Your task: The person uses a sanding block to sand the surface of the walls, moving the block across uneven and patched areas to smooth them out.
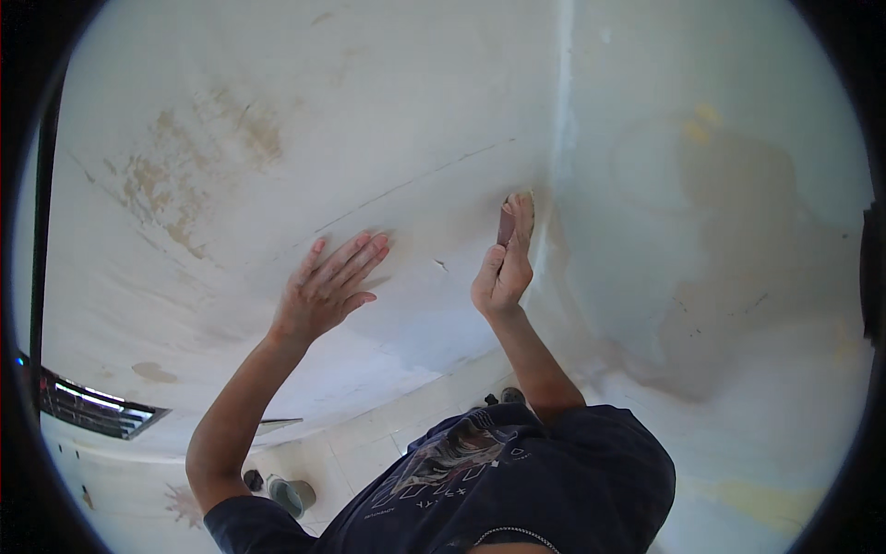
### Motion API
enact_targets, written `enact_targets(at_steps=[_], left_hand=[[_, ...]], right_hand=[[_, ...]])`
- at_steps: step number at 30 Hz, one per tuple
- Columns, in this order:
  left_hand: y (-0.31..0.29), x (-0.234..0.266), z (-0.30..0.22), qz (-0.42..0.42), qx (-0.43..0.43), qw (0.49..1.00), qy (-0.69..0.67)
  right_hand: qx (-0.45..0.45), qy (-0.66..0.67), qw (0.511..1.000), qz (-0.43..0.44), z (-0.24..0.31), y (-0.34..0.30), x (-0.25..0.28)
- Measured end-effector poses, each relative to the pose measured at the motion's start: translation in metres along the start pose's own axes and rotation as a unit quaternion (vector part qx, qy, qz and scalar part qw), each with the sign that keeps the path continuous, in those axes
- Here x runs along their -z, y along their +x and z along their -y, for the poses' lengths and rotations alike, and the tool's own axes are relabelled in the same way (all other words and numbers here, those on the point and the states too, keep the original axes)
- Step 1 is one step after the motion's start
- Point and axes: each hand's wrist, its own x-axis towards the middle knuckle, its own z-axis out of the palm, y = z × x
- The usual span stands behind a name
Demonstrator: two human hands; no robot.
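Sandpaper [507, 224], brown and flat, is in the right hand [509, 268], up against the pale wall [443, 74] just left of the corner [561, 102]. That hand is closed on it, thumb on the near side and fingers held together along it, seen edge-on. The left hand [332, 282] is spread and empty, fingers a little apart and thumb out to the side, its fingertips at the wall; whether the palm touches too, I cannot tell. A thin crack [415, 186] slants across the wall above and between the hands, and a small chip [441, 265] lies between them. Brown patches [171, 189] mark the upper left. Beyond the corner, the side wall [646, 74] carries a broad shadow [743, 217]. Below, a grey bucket [293, 497] stands on the tiled floor [355, 452], left of the dark shirt [563, 480].
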Motion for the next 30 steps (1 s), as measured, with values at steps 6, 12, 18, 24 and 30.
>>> enact_targets(at_steps=[6, 12, 18, 24, 30], left_hand=[[-0.05, -0.016, -0.018, -0.003, 0.055, 0.998, -0.039], [-0.077, -0.003, -0.042, 0.031, 0.107, 0.974, -0.197], [-0.08, 0.017, -0.044, -0.079, 0.153, 0.921, -0.348], [-0.069, 0.027, -0.053, -0.175, 0.265, 0.88, -0.353], [-0.077, 0.022, -0.068, -0.191, 0.282, 0.865, -0.37]], right_hand=[[-0.023, 0.0, 0.999, 0.022, 0.008, 0.002, -0.001], [0.02, -0.007, 0.999, 0.03, 0.0, 0.001, 0.003], [0.075, -0.183, 0.976, 0.094, -0.015, 0.019, -0.008], [0.042, -0.151, 0.987, 0.037, -0.031, -0.048, -0.033], [0.018, -0.112, 0.993, -0.043, -0.028, -0.001, -0.043]])
